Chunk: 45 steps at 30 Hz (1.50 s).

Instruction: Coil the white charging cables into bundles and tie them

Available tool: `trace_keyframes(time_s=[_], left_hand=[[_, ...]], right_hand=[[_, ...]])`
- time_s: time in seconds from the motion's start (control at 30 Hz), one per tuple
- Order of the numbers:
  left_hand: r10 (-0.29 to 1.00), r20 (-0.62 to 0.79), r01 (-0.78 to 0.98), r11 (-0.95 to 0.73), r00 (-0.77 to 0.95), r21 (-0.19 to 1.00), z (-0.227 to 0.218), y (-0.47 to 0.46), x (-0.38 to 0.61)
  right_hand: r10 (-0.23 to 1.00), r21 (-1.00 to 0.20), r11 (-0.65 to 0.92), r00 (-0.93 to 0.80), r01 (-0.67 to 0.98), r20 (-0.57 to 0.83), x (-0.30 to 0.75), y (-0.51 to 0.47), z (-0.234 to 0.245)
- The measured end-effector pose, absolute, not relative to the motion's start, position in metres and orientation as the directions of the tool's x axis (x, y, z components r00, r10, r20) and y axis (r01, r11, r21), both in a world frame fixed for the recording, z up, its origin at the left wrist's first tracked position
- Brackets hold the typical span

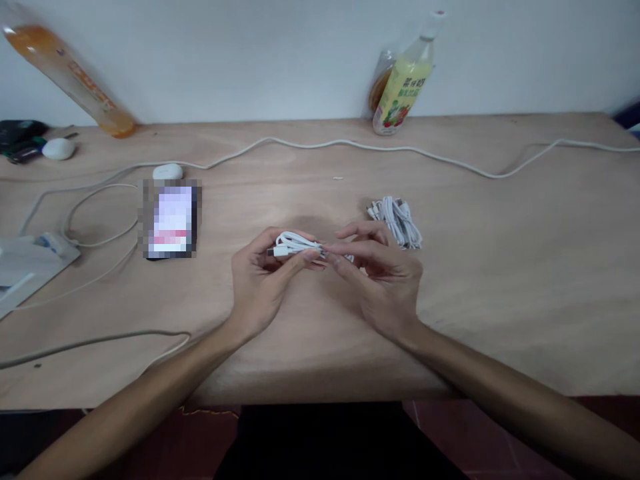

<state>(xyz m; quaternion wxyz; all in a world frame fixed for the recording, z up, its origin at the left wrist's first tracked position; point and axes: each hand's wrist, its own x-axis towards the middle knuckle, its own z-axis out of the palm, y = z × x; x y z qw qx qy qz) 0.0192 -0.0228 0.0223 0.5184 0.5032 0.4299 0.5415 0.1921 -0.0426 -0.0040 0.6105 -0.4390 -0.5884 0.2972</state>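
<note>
A white USB cable (293, 243), folded into a small bundle, is held above the table between my two hands. My left hand (263, 273) is closed around its left part, the thumb pressed along the top, and a plug sticks out on the left. With thumb and fingertips, my right hand (383, 273) pinches the middle of the same bundle. Whatever is between those fingertips is too small to make out. Just behind my right hand lies a pile of bundled white cables (400, 223), partly hidden by the fingers.
A phone (173, 223) and a white earbud case (168, 172) lie to the left, near a plastic bag (33, 267). One long white cord (350, 143) crosses the table's back. Against the wall stand a yellow-labelled bottle (403, 87) and an orange drink bottle (75, 83).
</note>
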Motion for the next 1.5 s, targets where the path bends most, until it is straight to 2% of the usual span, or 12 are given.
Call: trace_keyframes(time_s=[0.77, 1.0, 1.27, 1.4, 1.5], left_hand=[[0.994, 0.091, -0.043, -0.088, 0.056, 0.995, 0.023, -0.023, 0.02], [0.994, 0.093, -0.077, -0.089, 0.05, 0.993, 0.024, -0.023, 0.02], [0.993, 0.086, -0.067, -0.08, 0.084, 0.995, 0.023, -0.021, 0.018], [0.977, 0.1, -0.086, -0.085, 0.187, 0.993, 0.021, -0.018, 0.016], [0.965, 0.09, -0.083, -0.071, 0.246, 0.994, 0.019, -0.015, 0.015]], right_hand=[[0.852, -0.845, 0.47, 0.118, 0.253, 0.509, 0.194, -0.043, -0.003], [0.845, -0.847, 0.488, 0.127, 0.212, 0.519, 0.193, -0.043, -0.003], [0.893, -0.898, 0.416, 0.125, 0.14, 0.433, 0.197, -0.035, 0.0], [0.895, -0.883, 0.435, 0.021, 0.178, 0.445, 0.206, -0.028, 0.008], [0.843, -0.796, 0.528, -0.072, 0.295, 0.533, 0.212, -0.025, 0.015]])
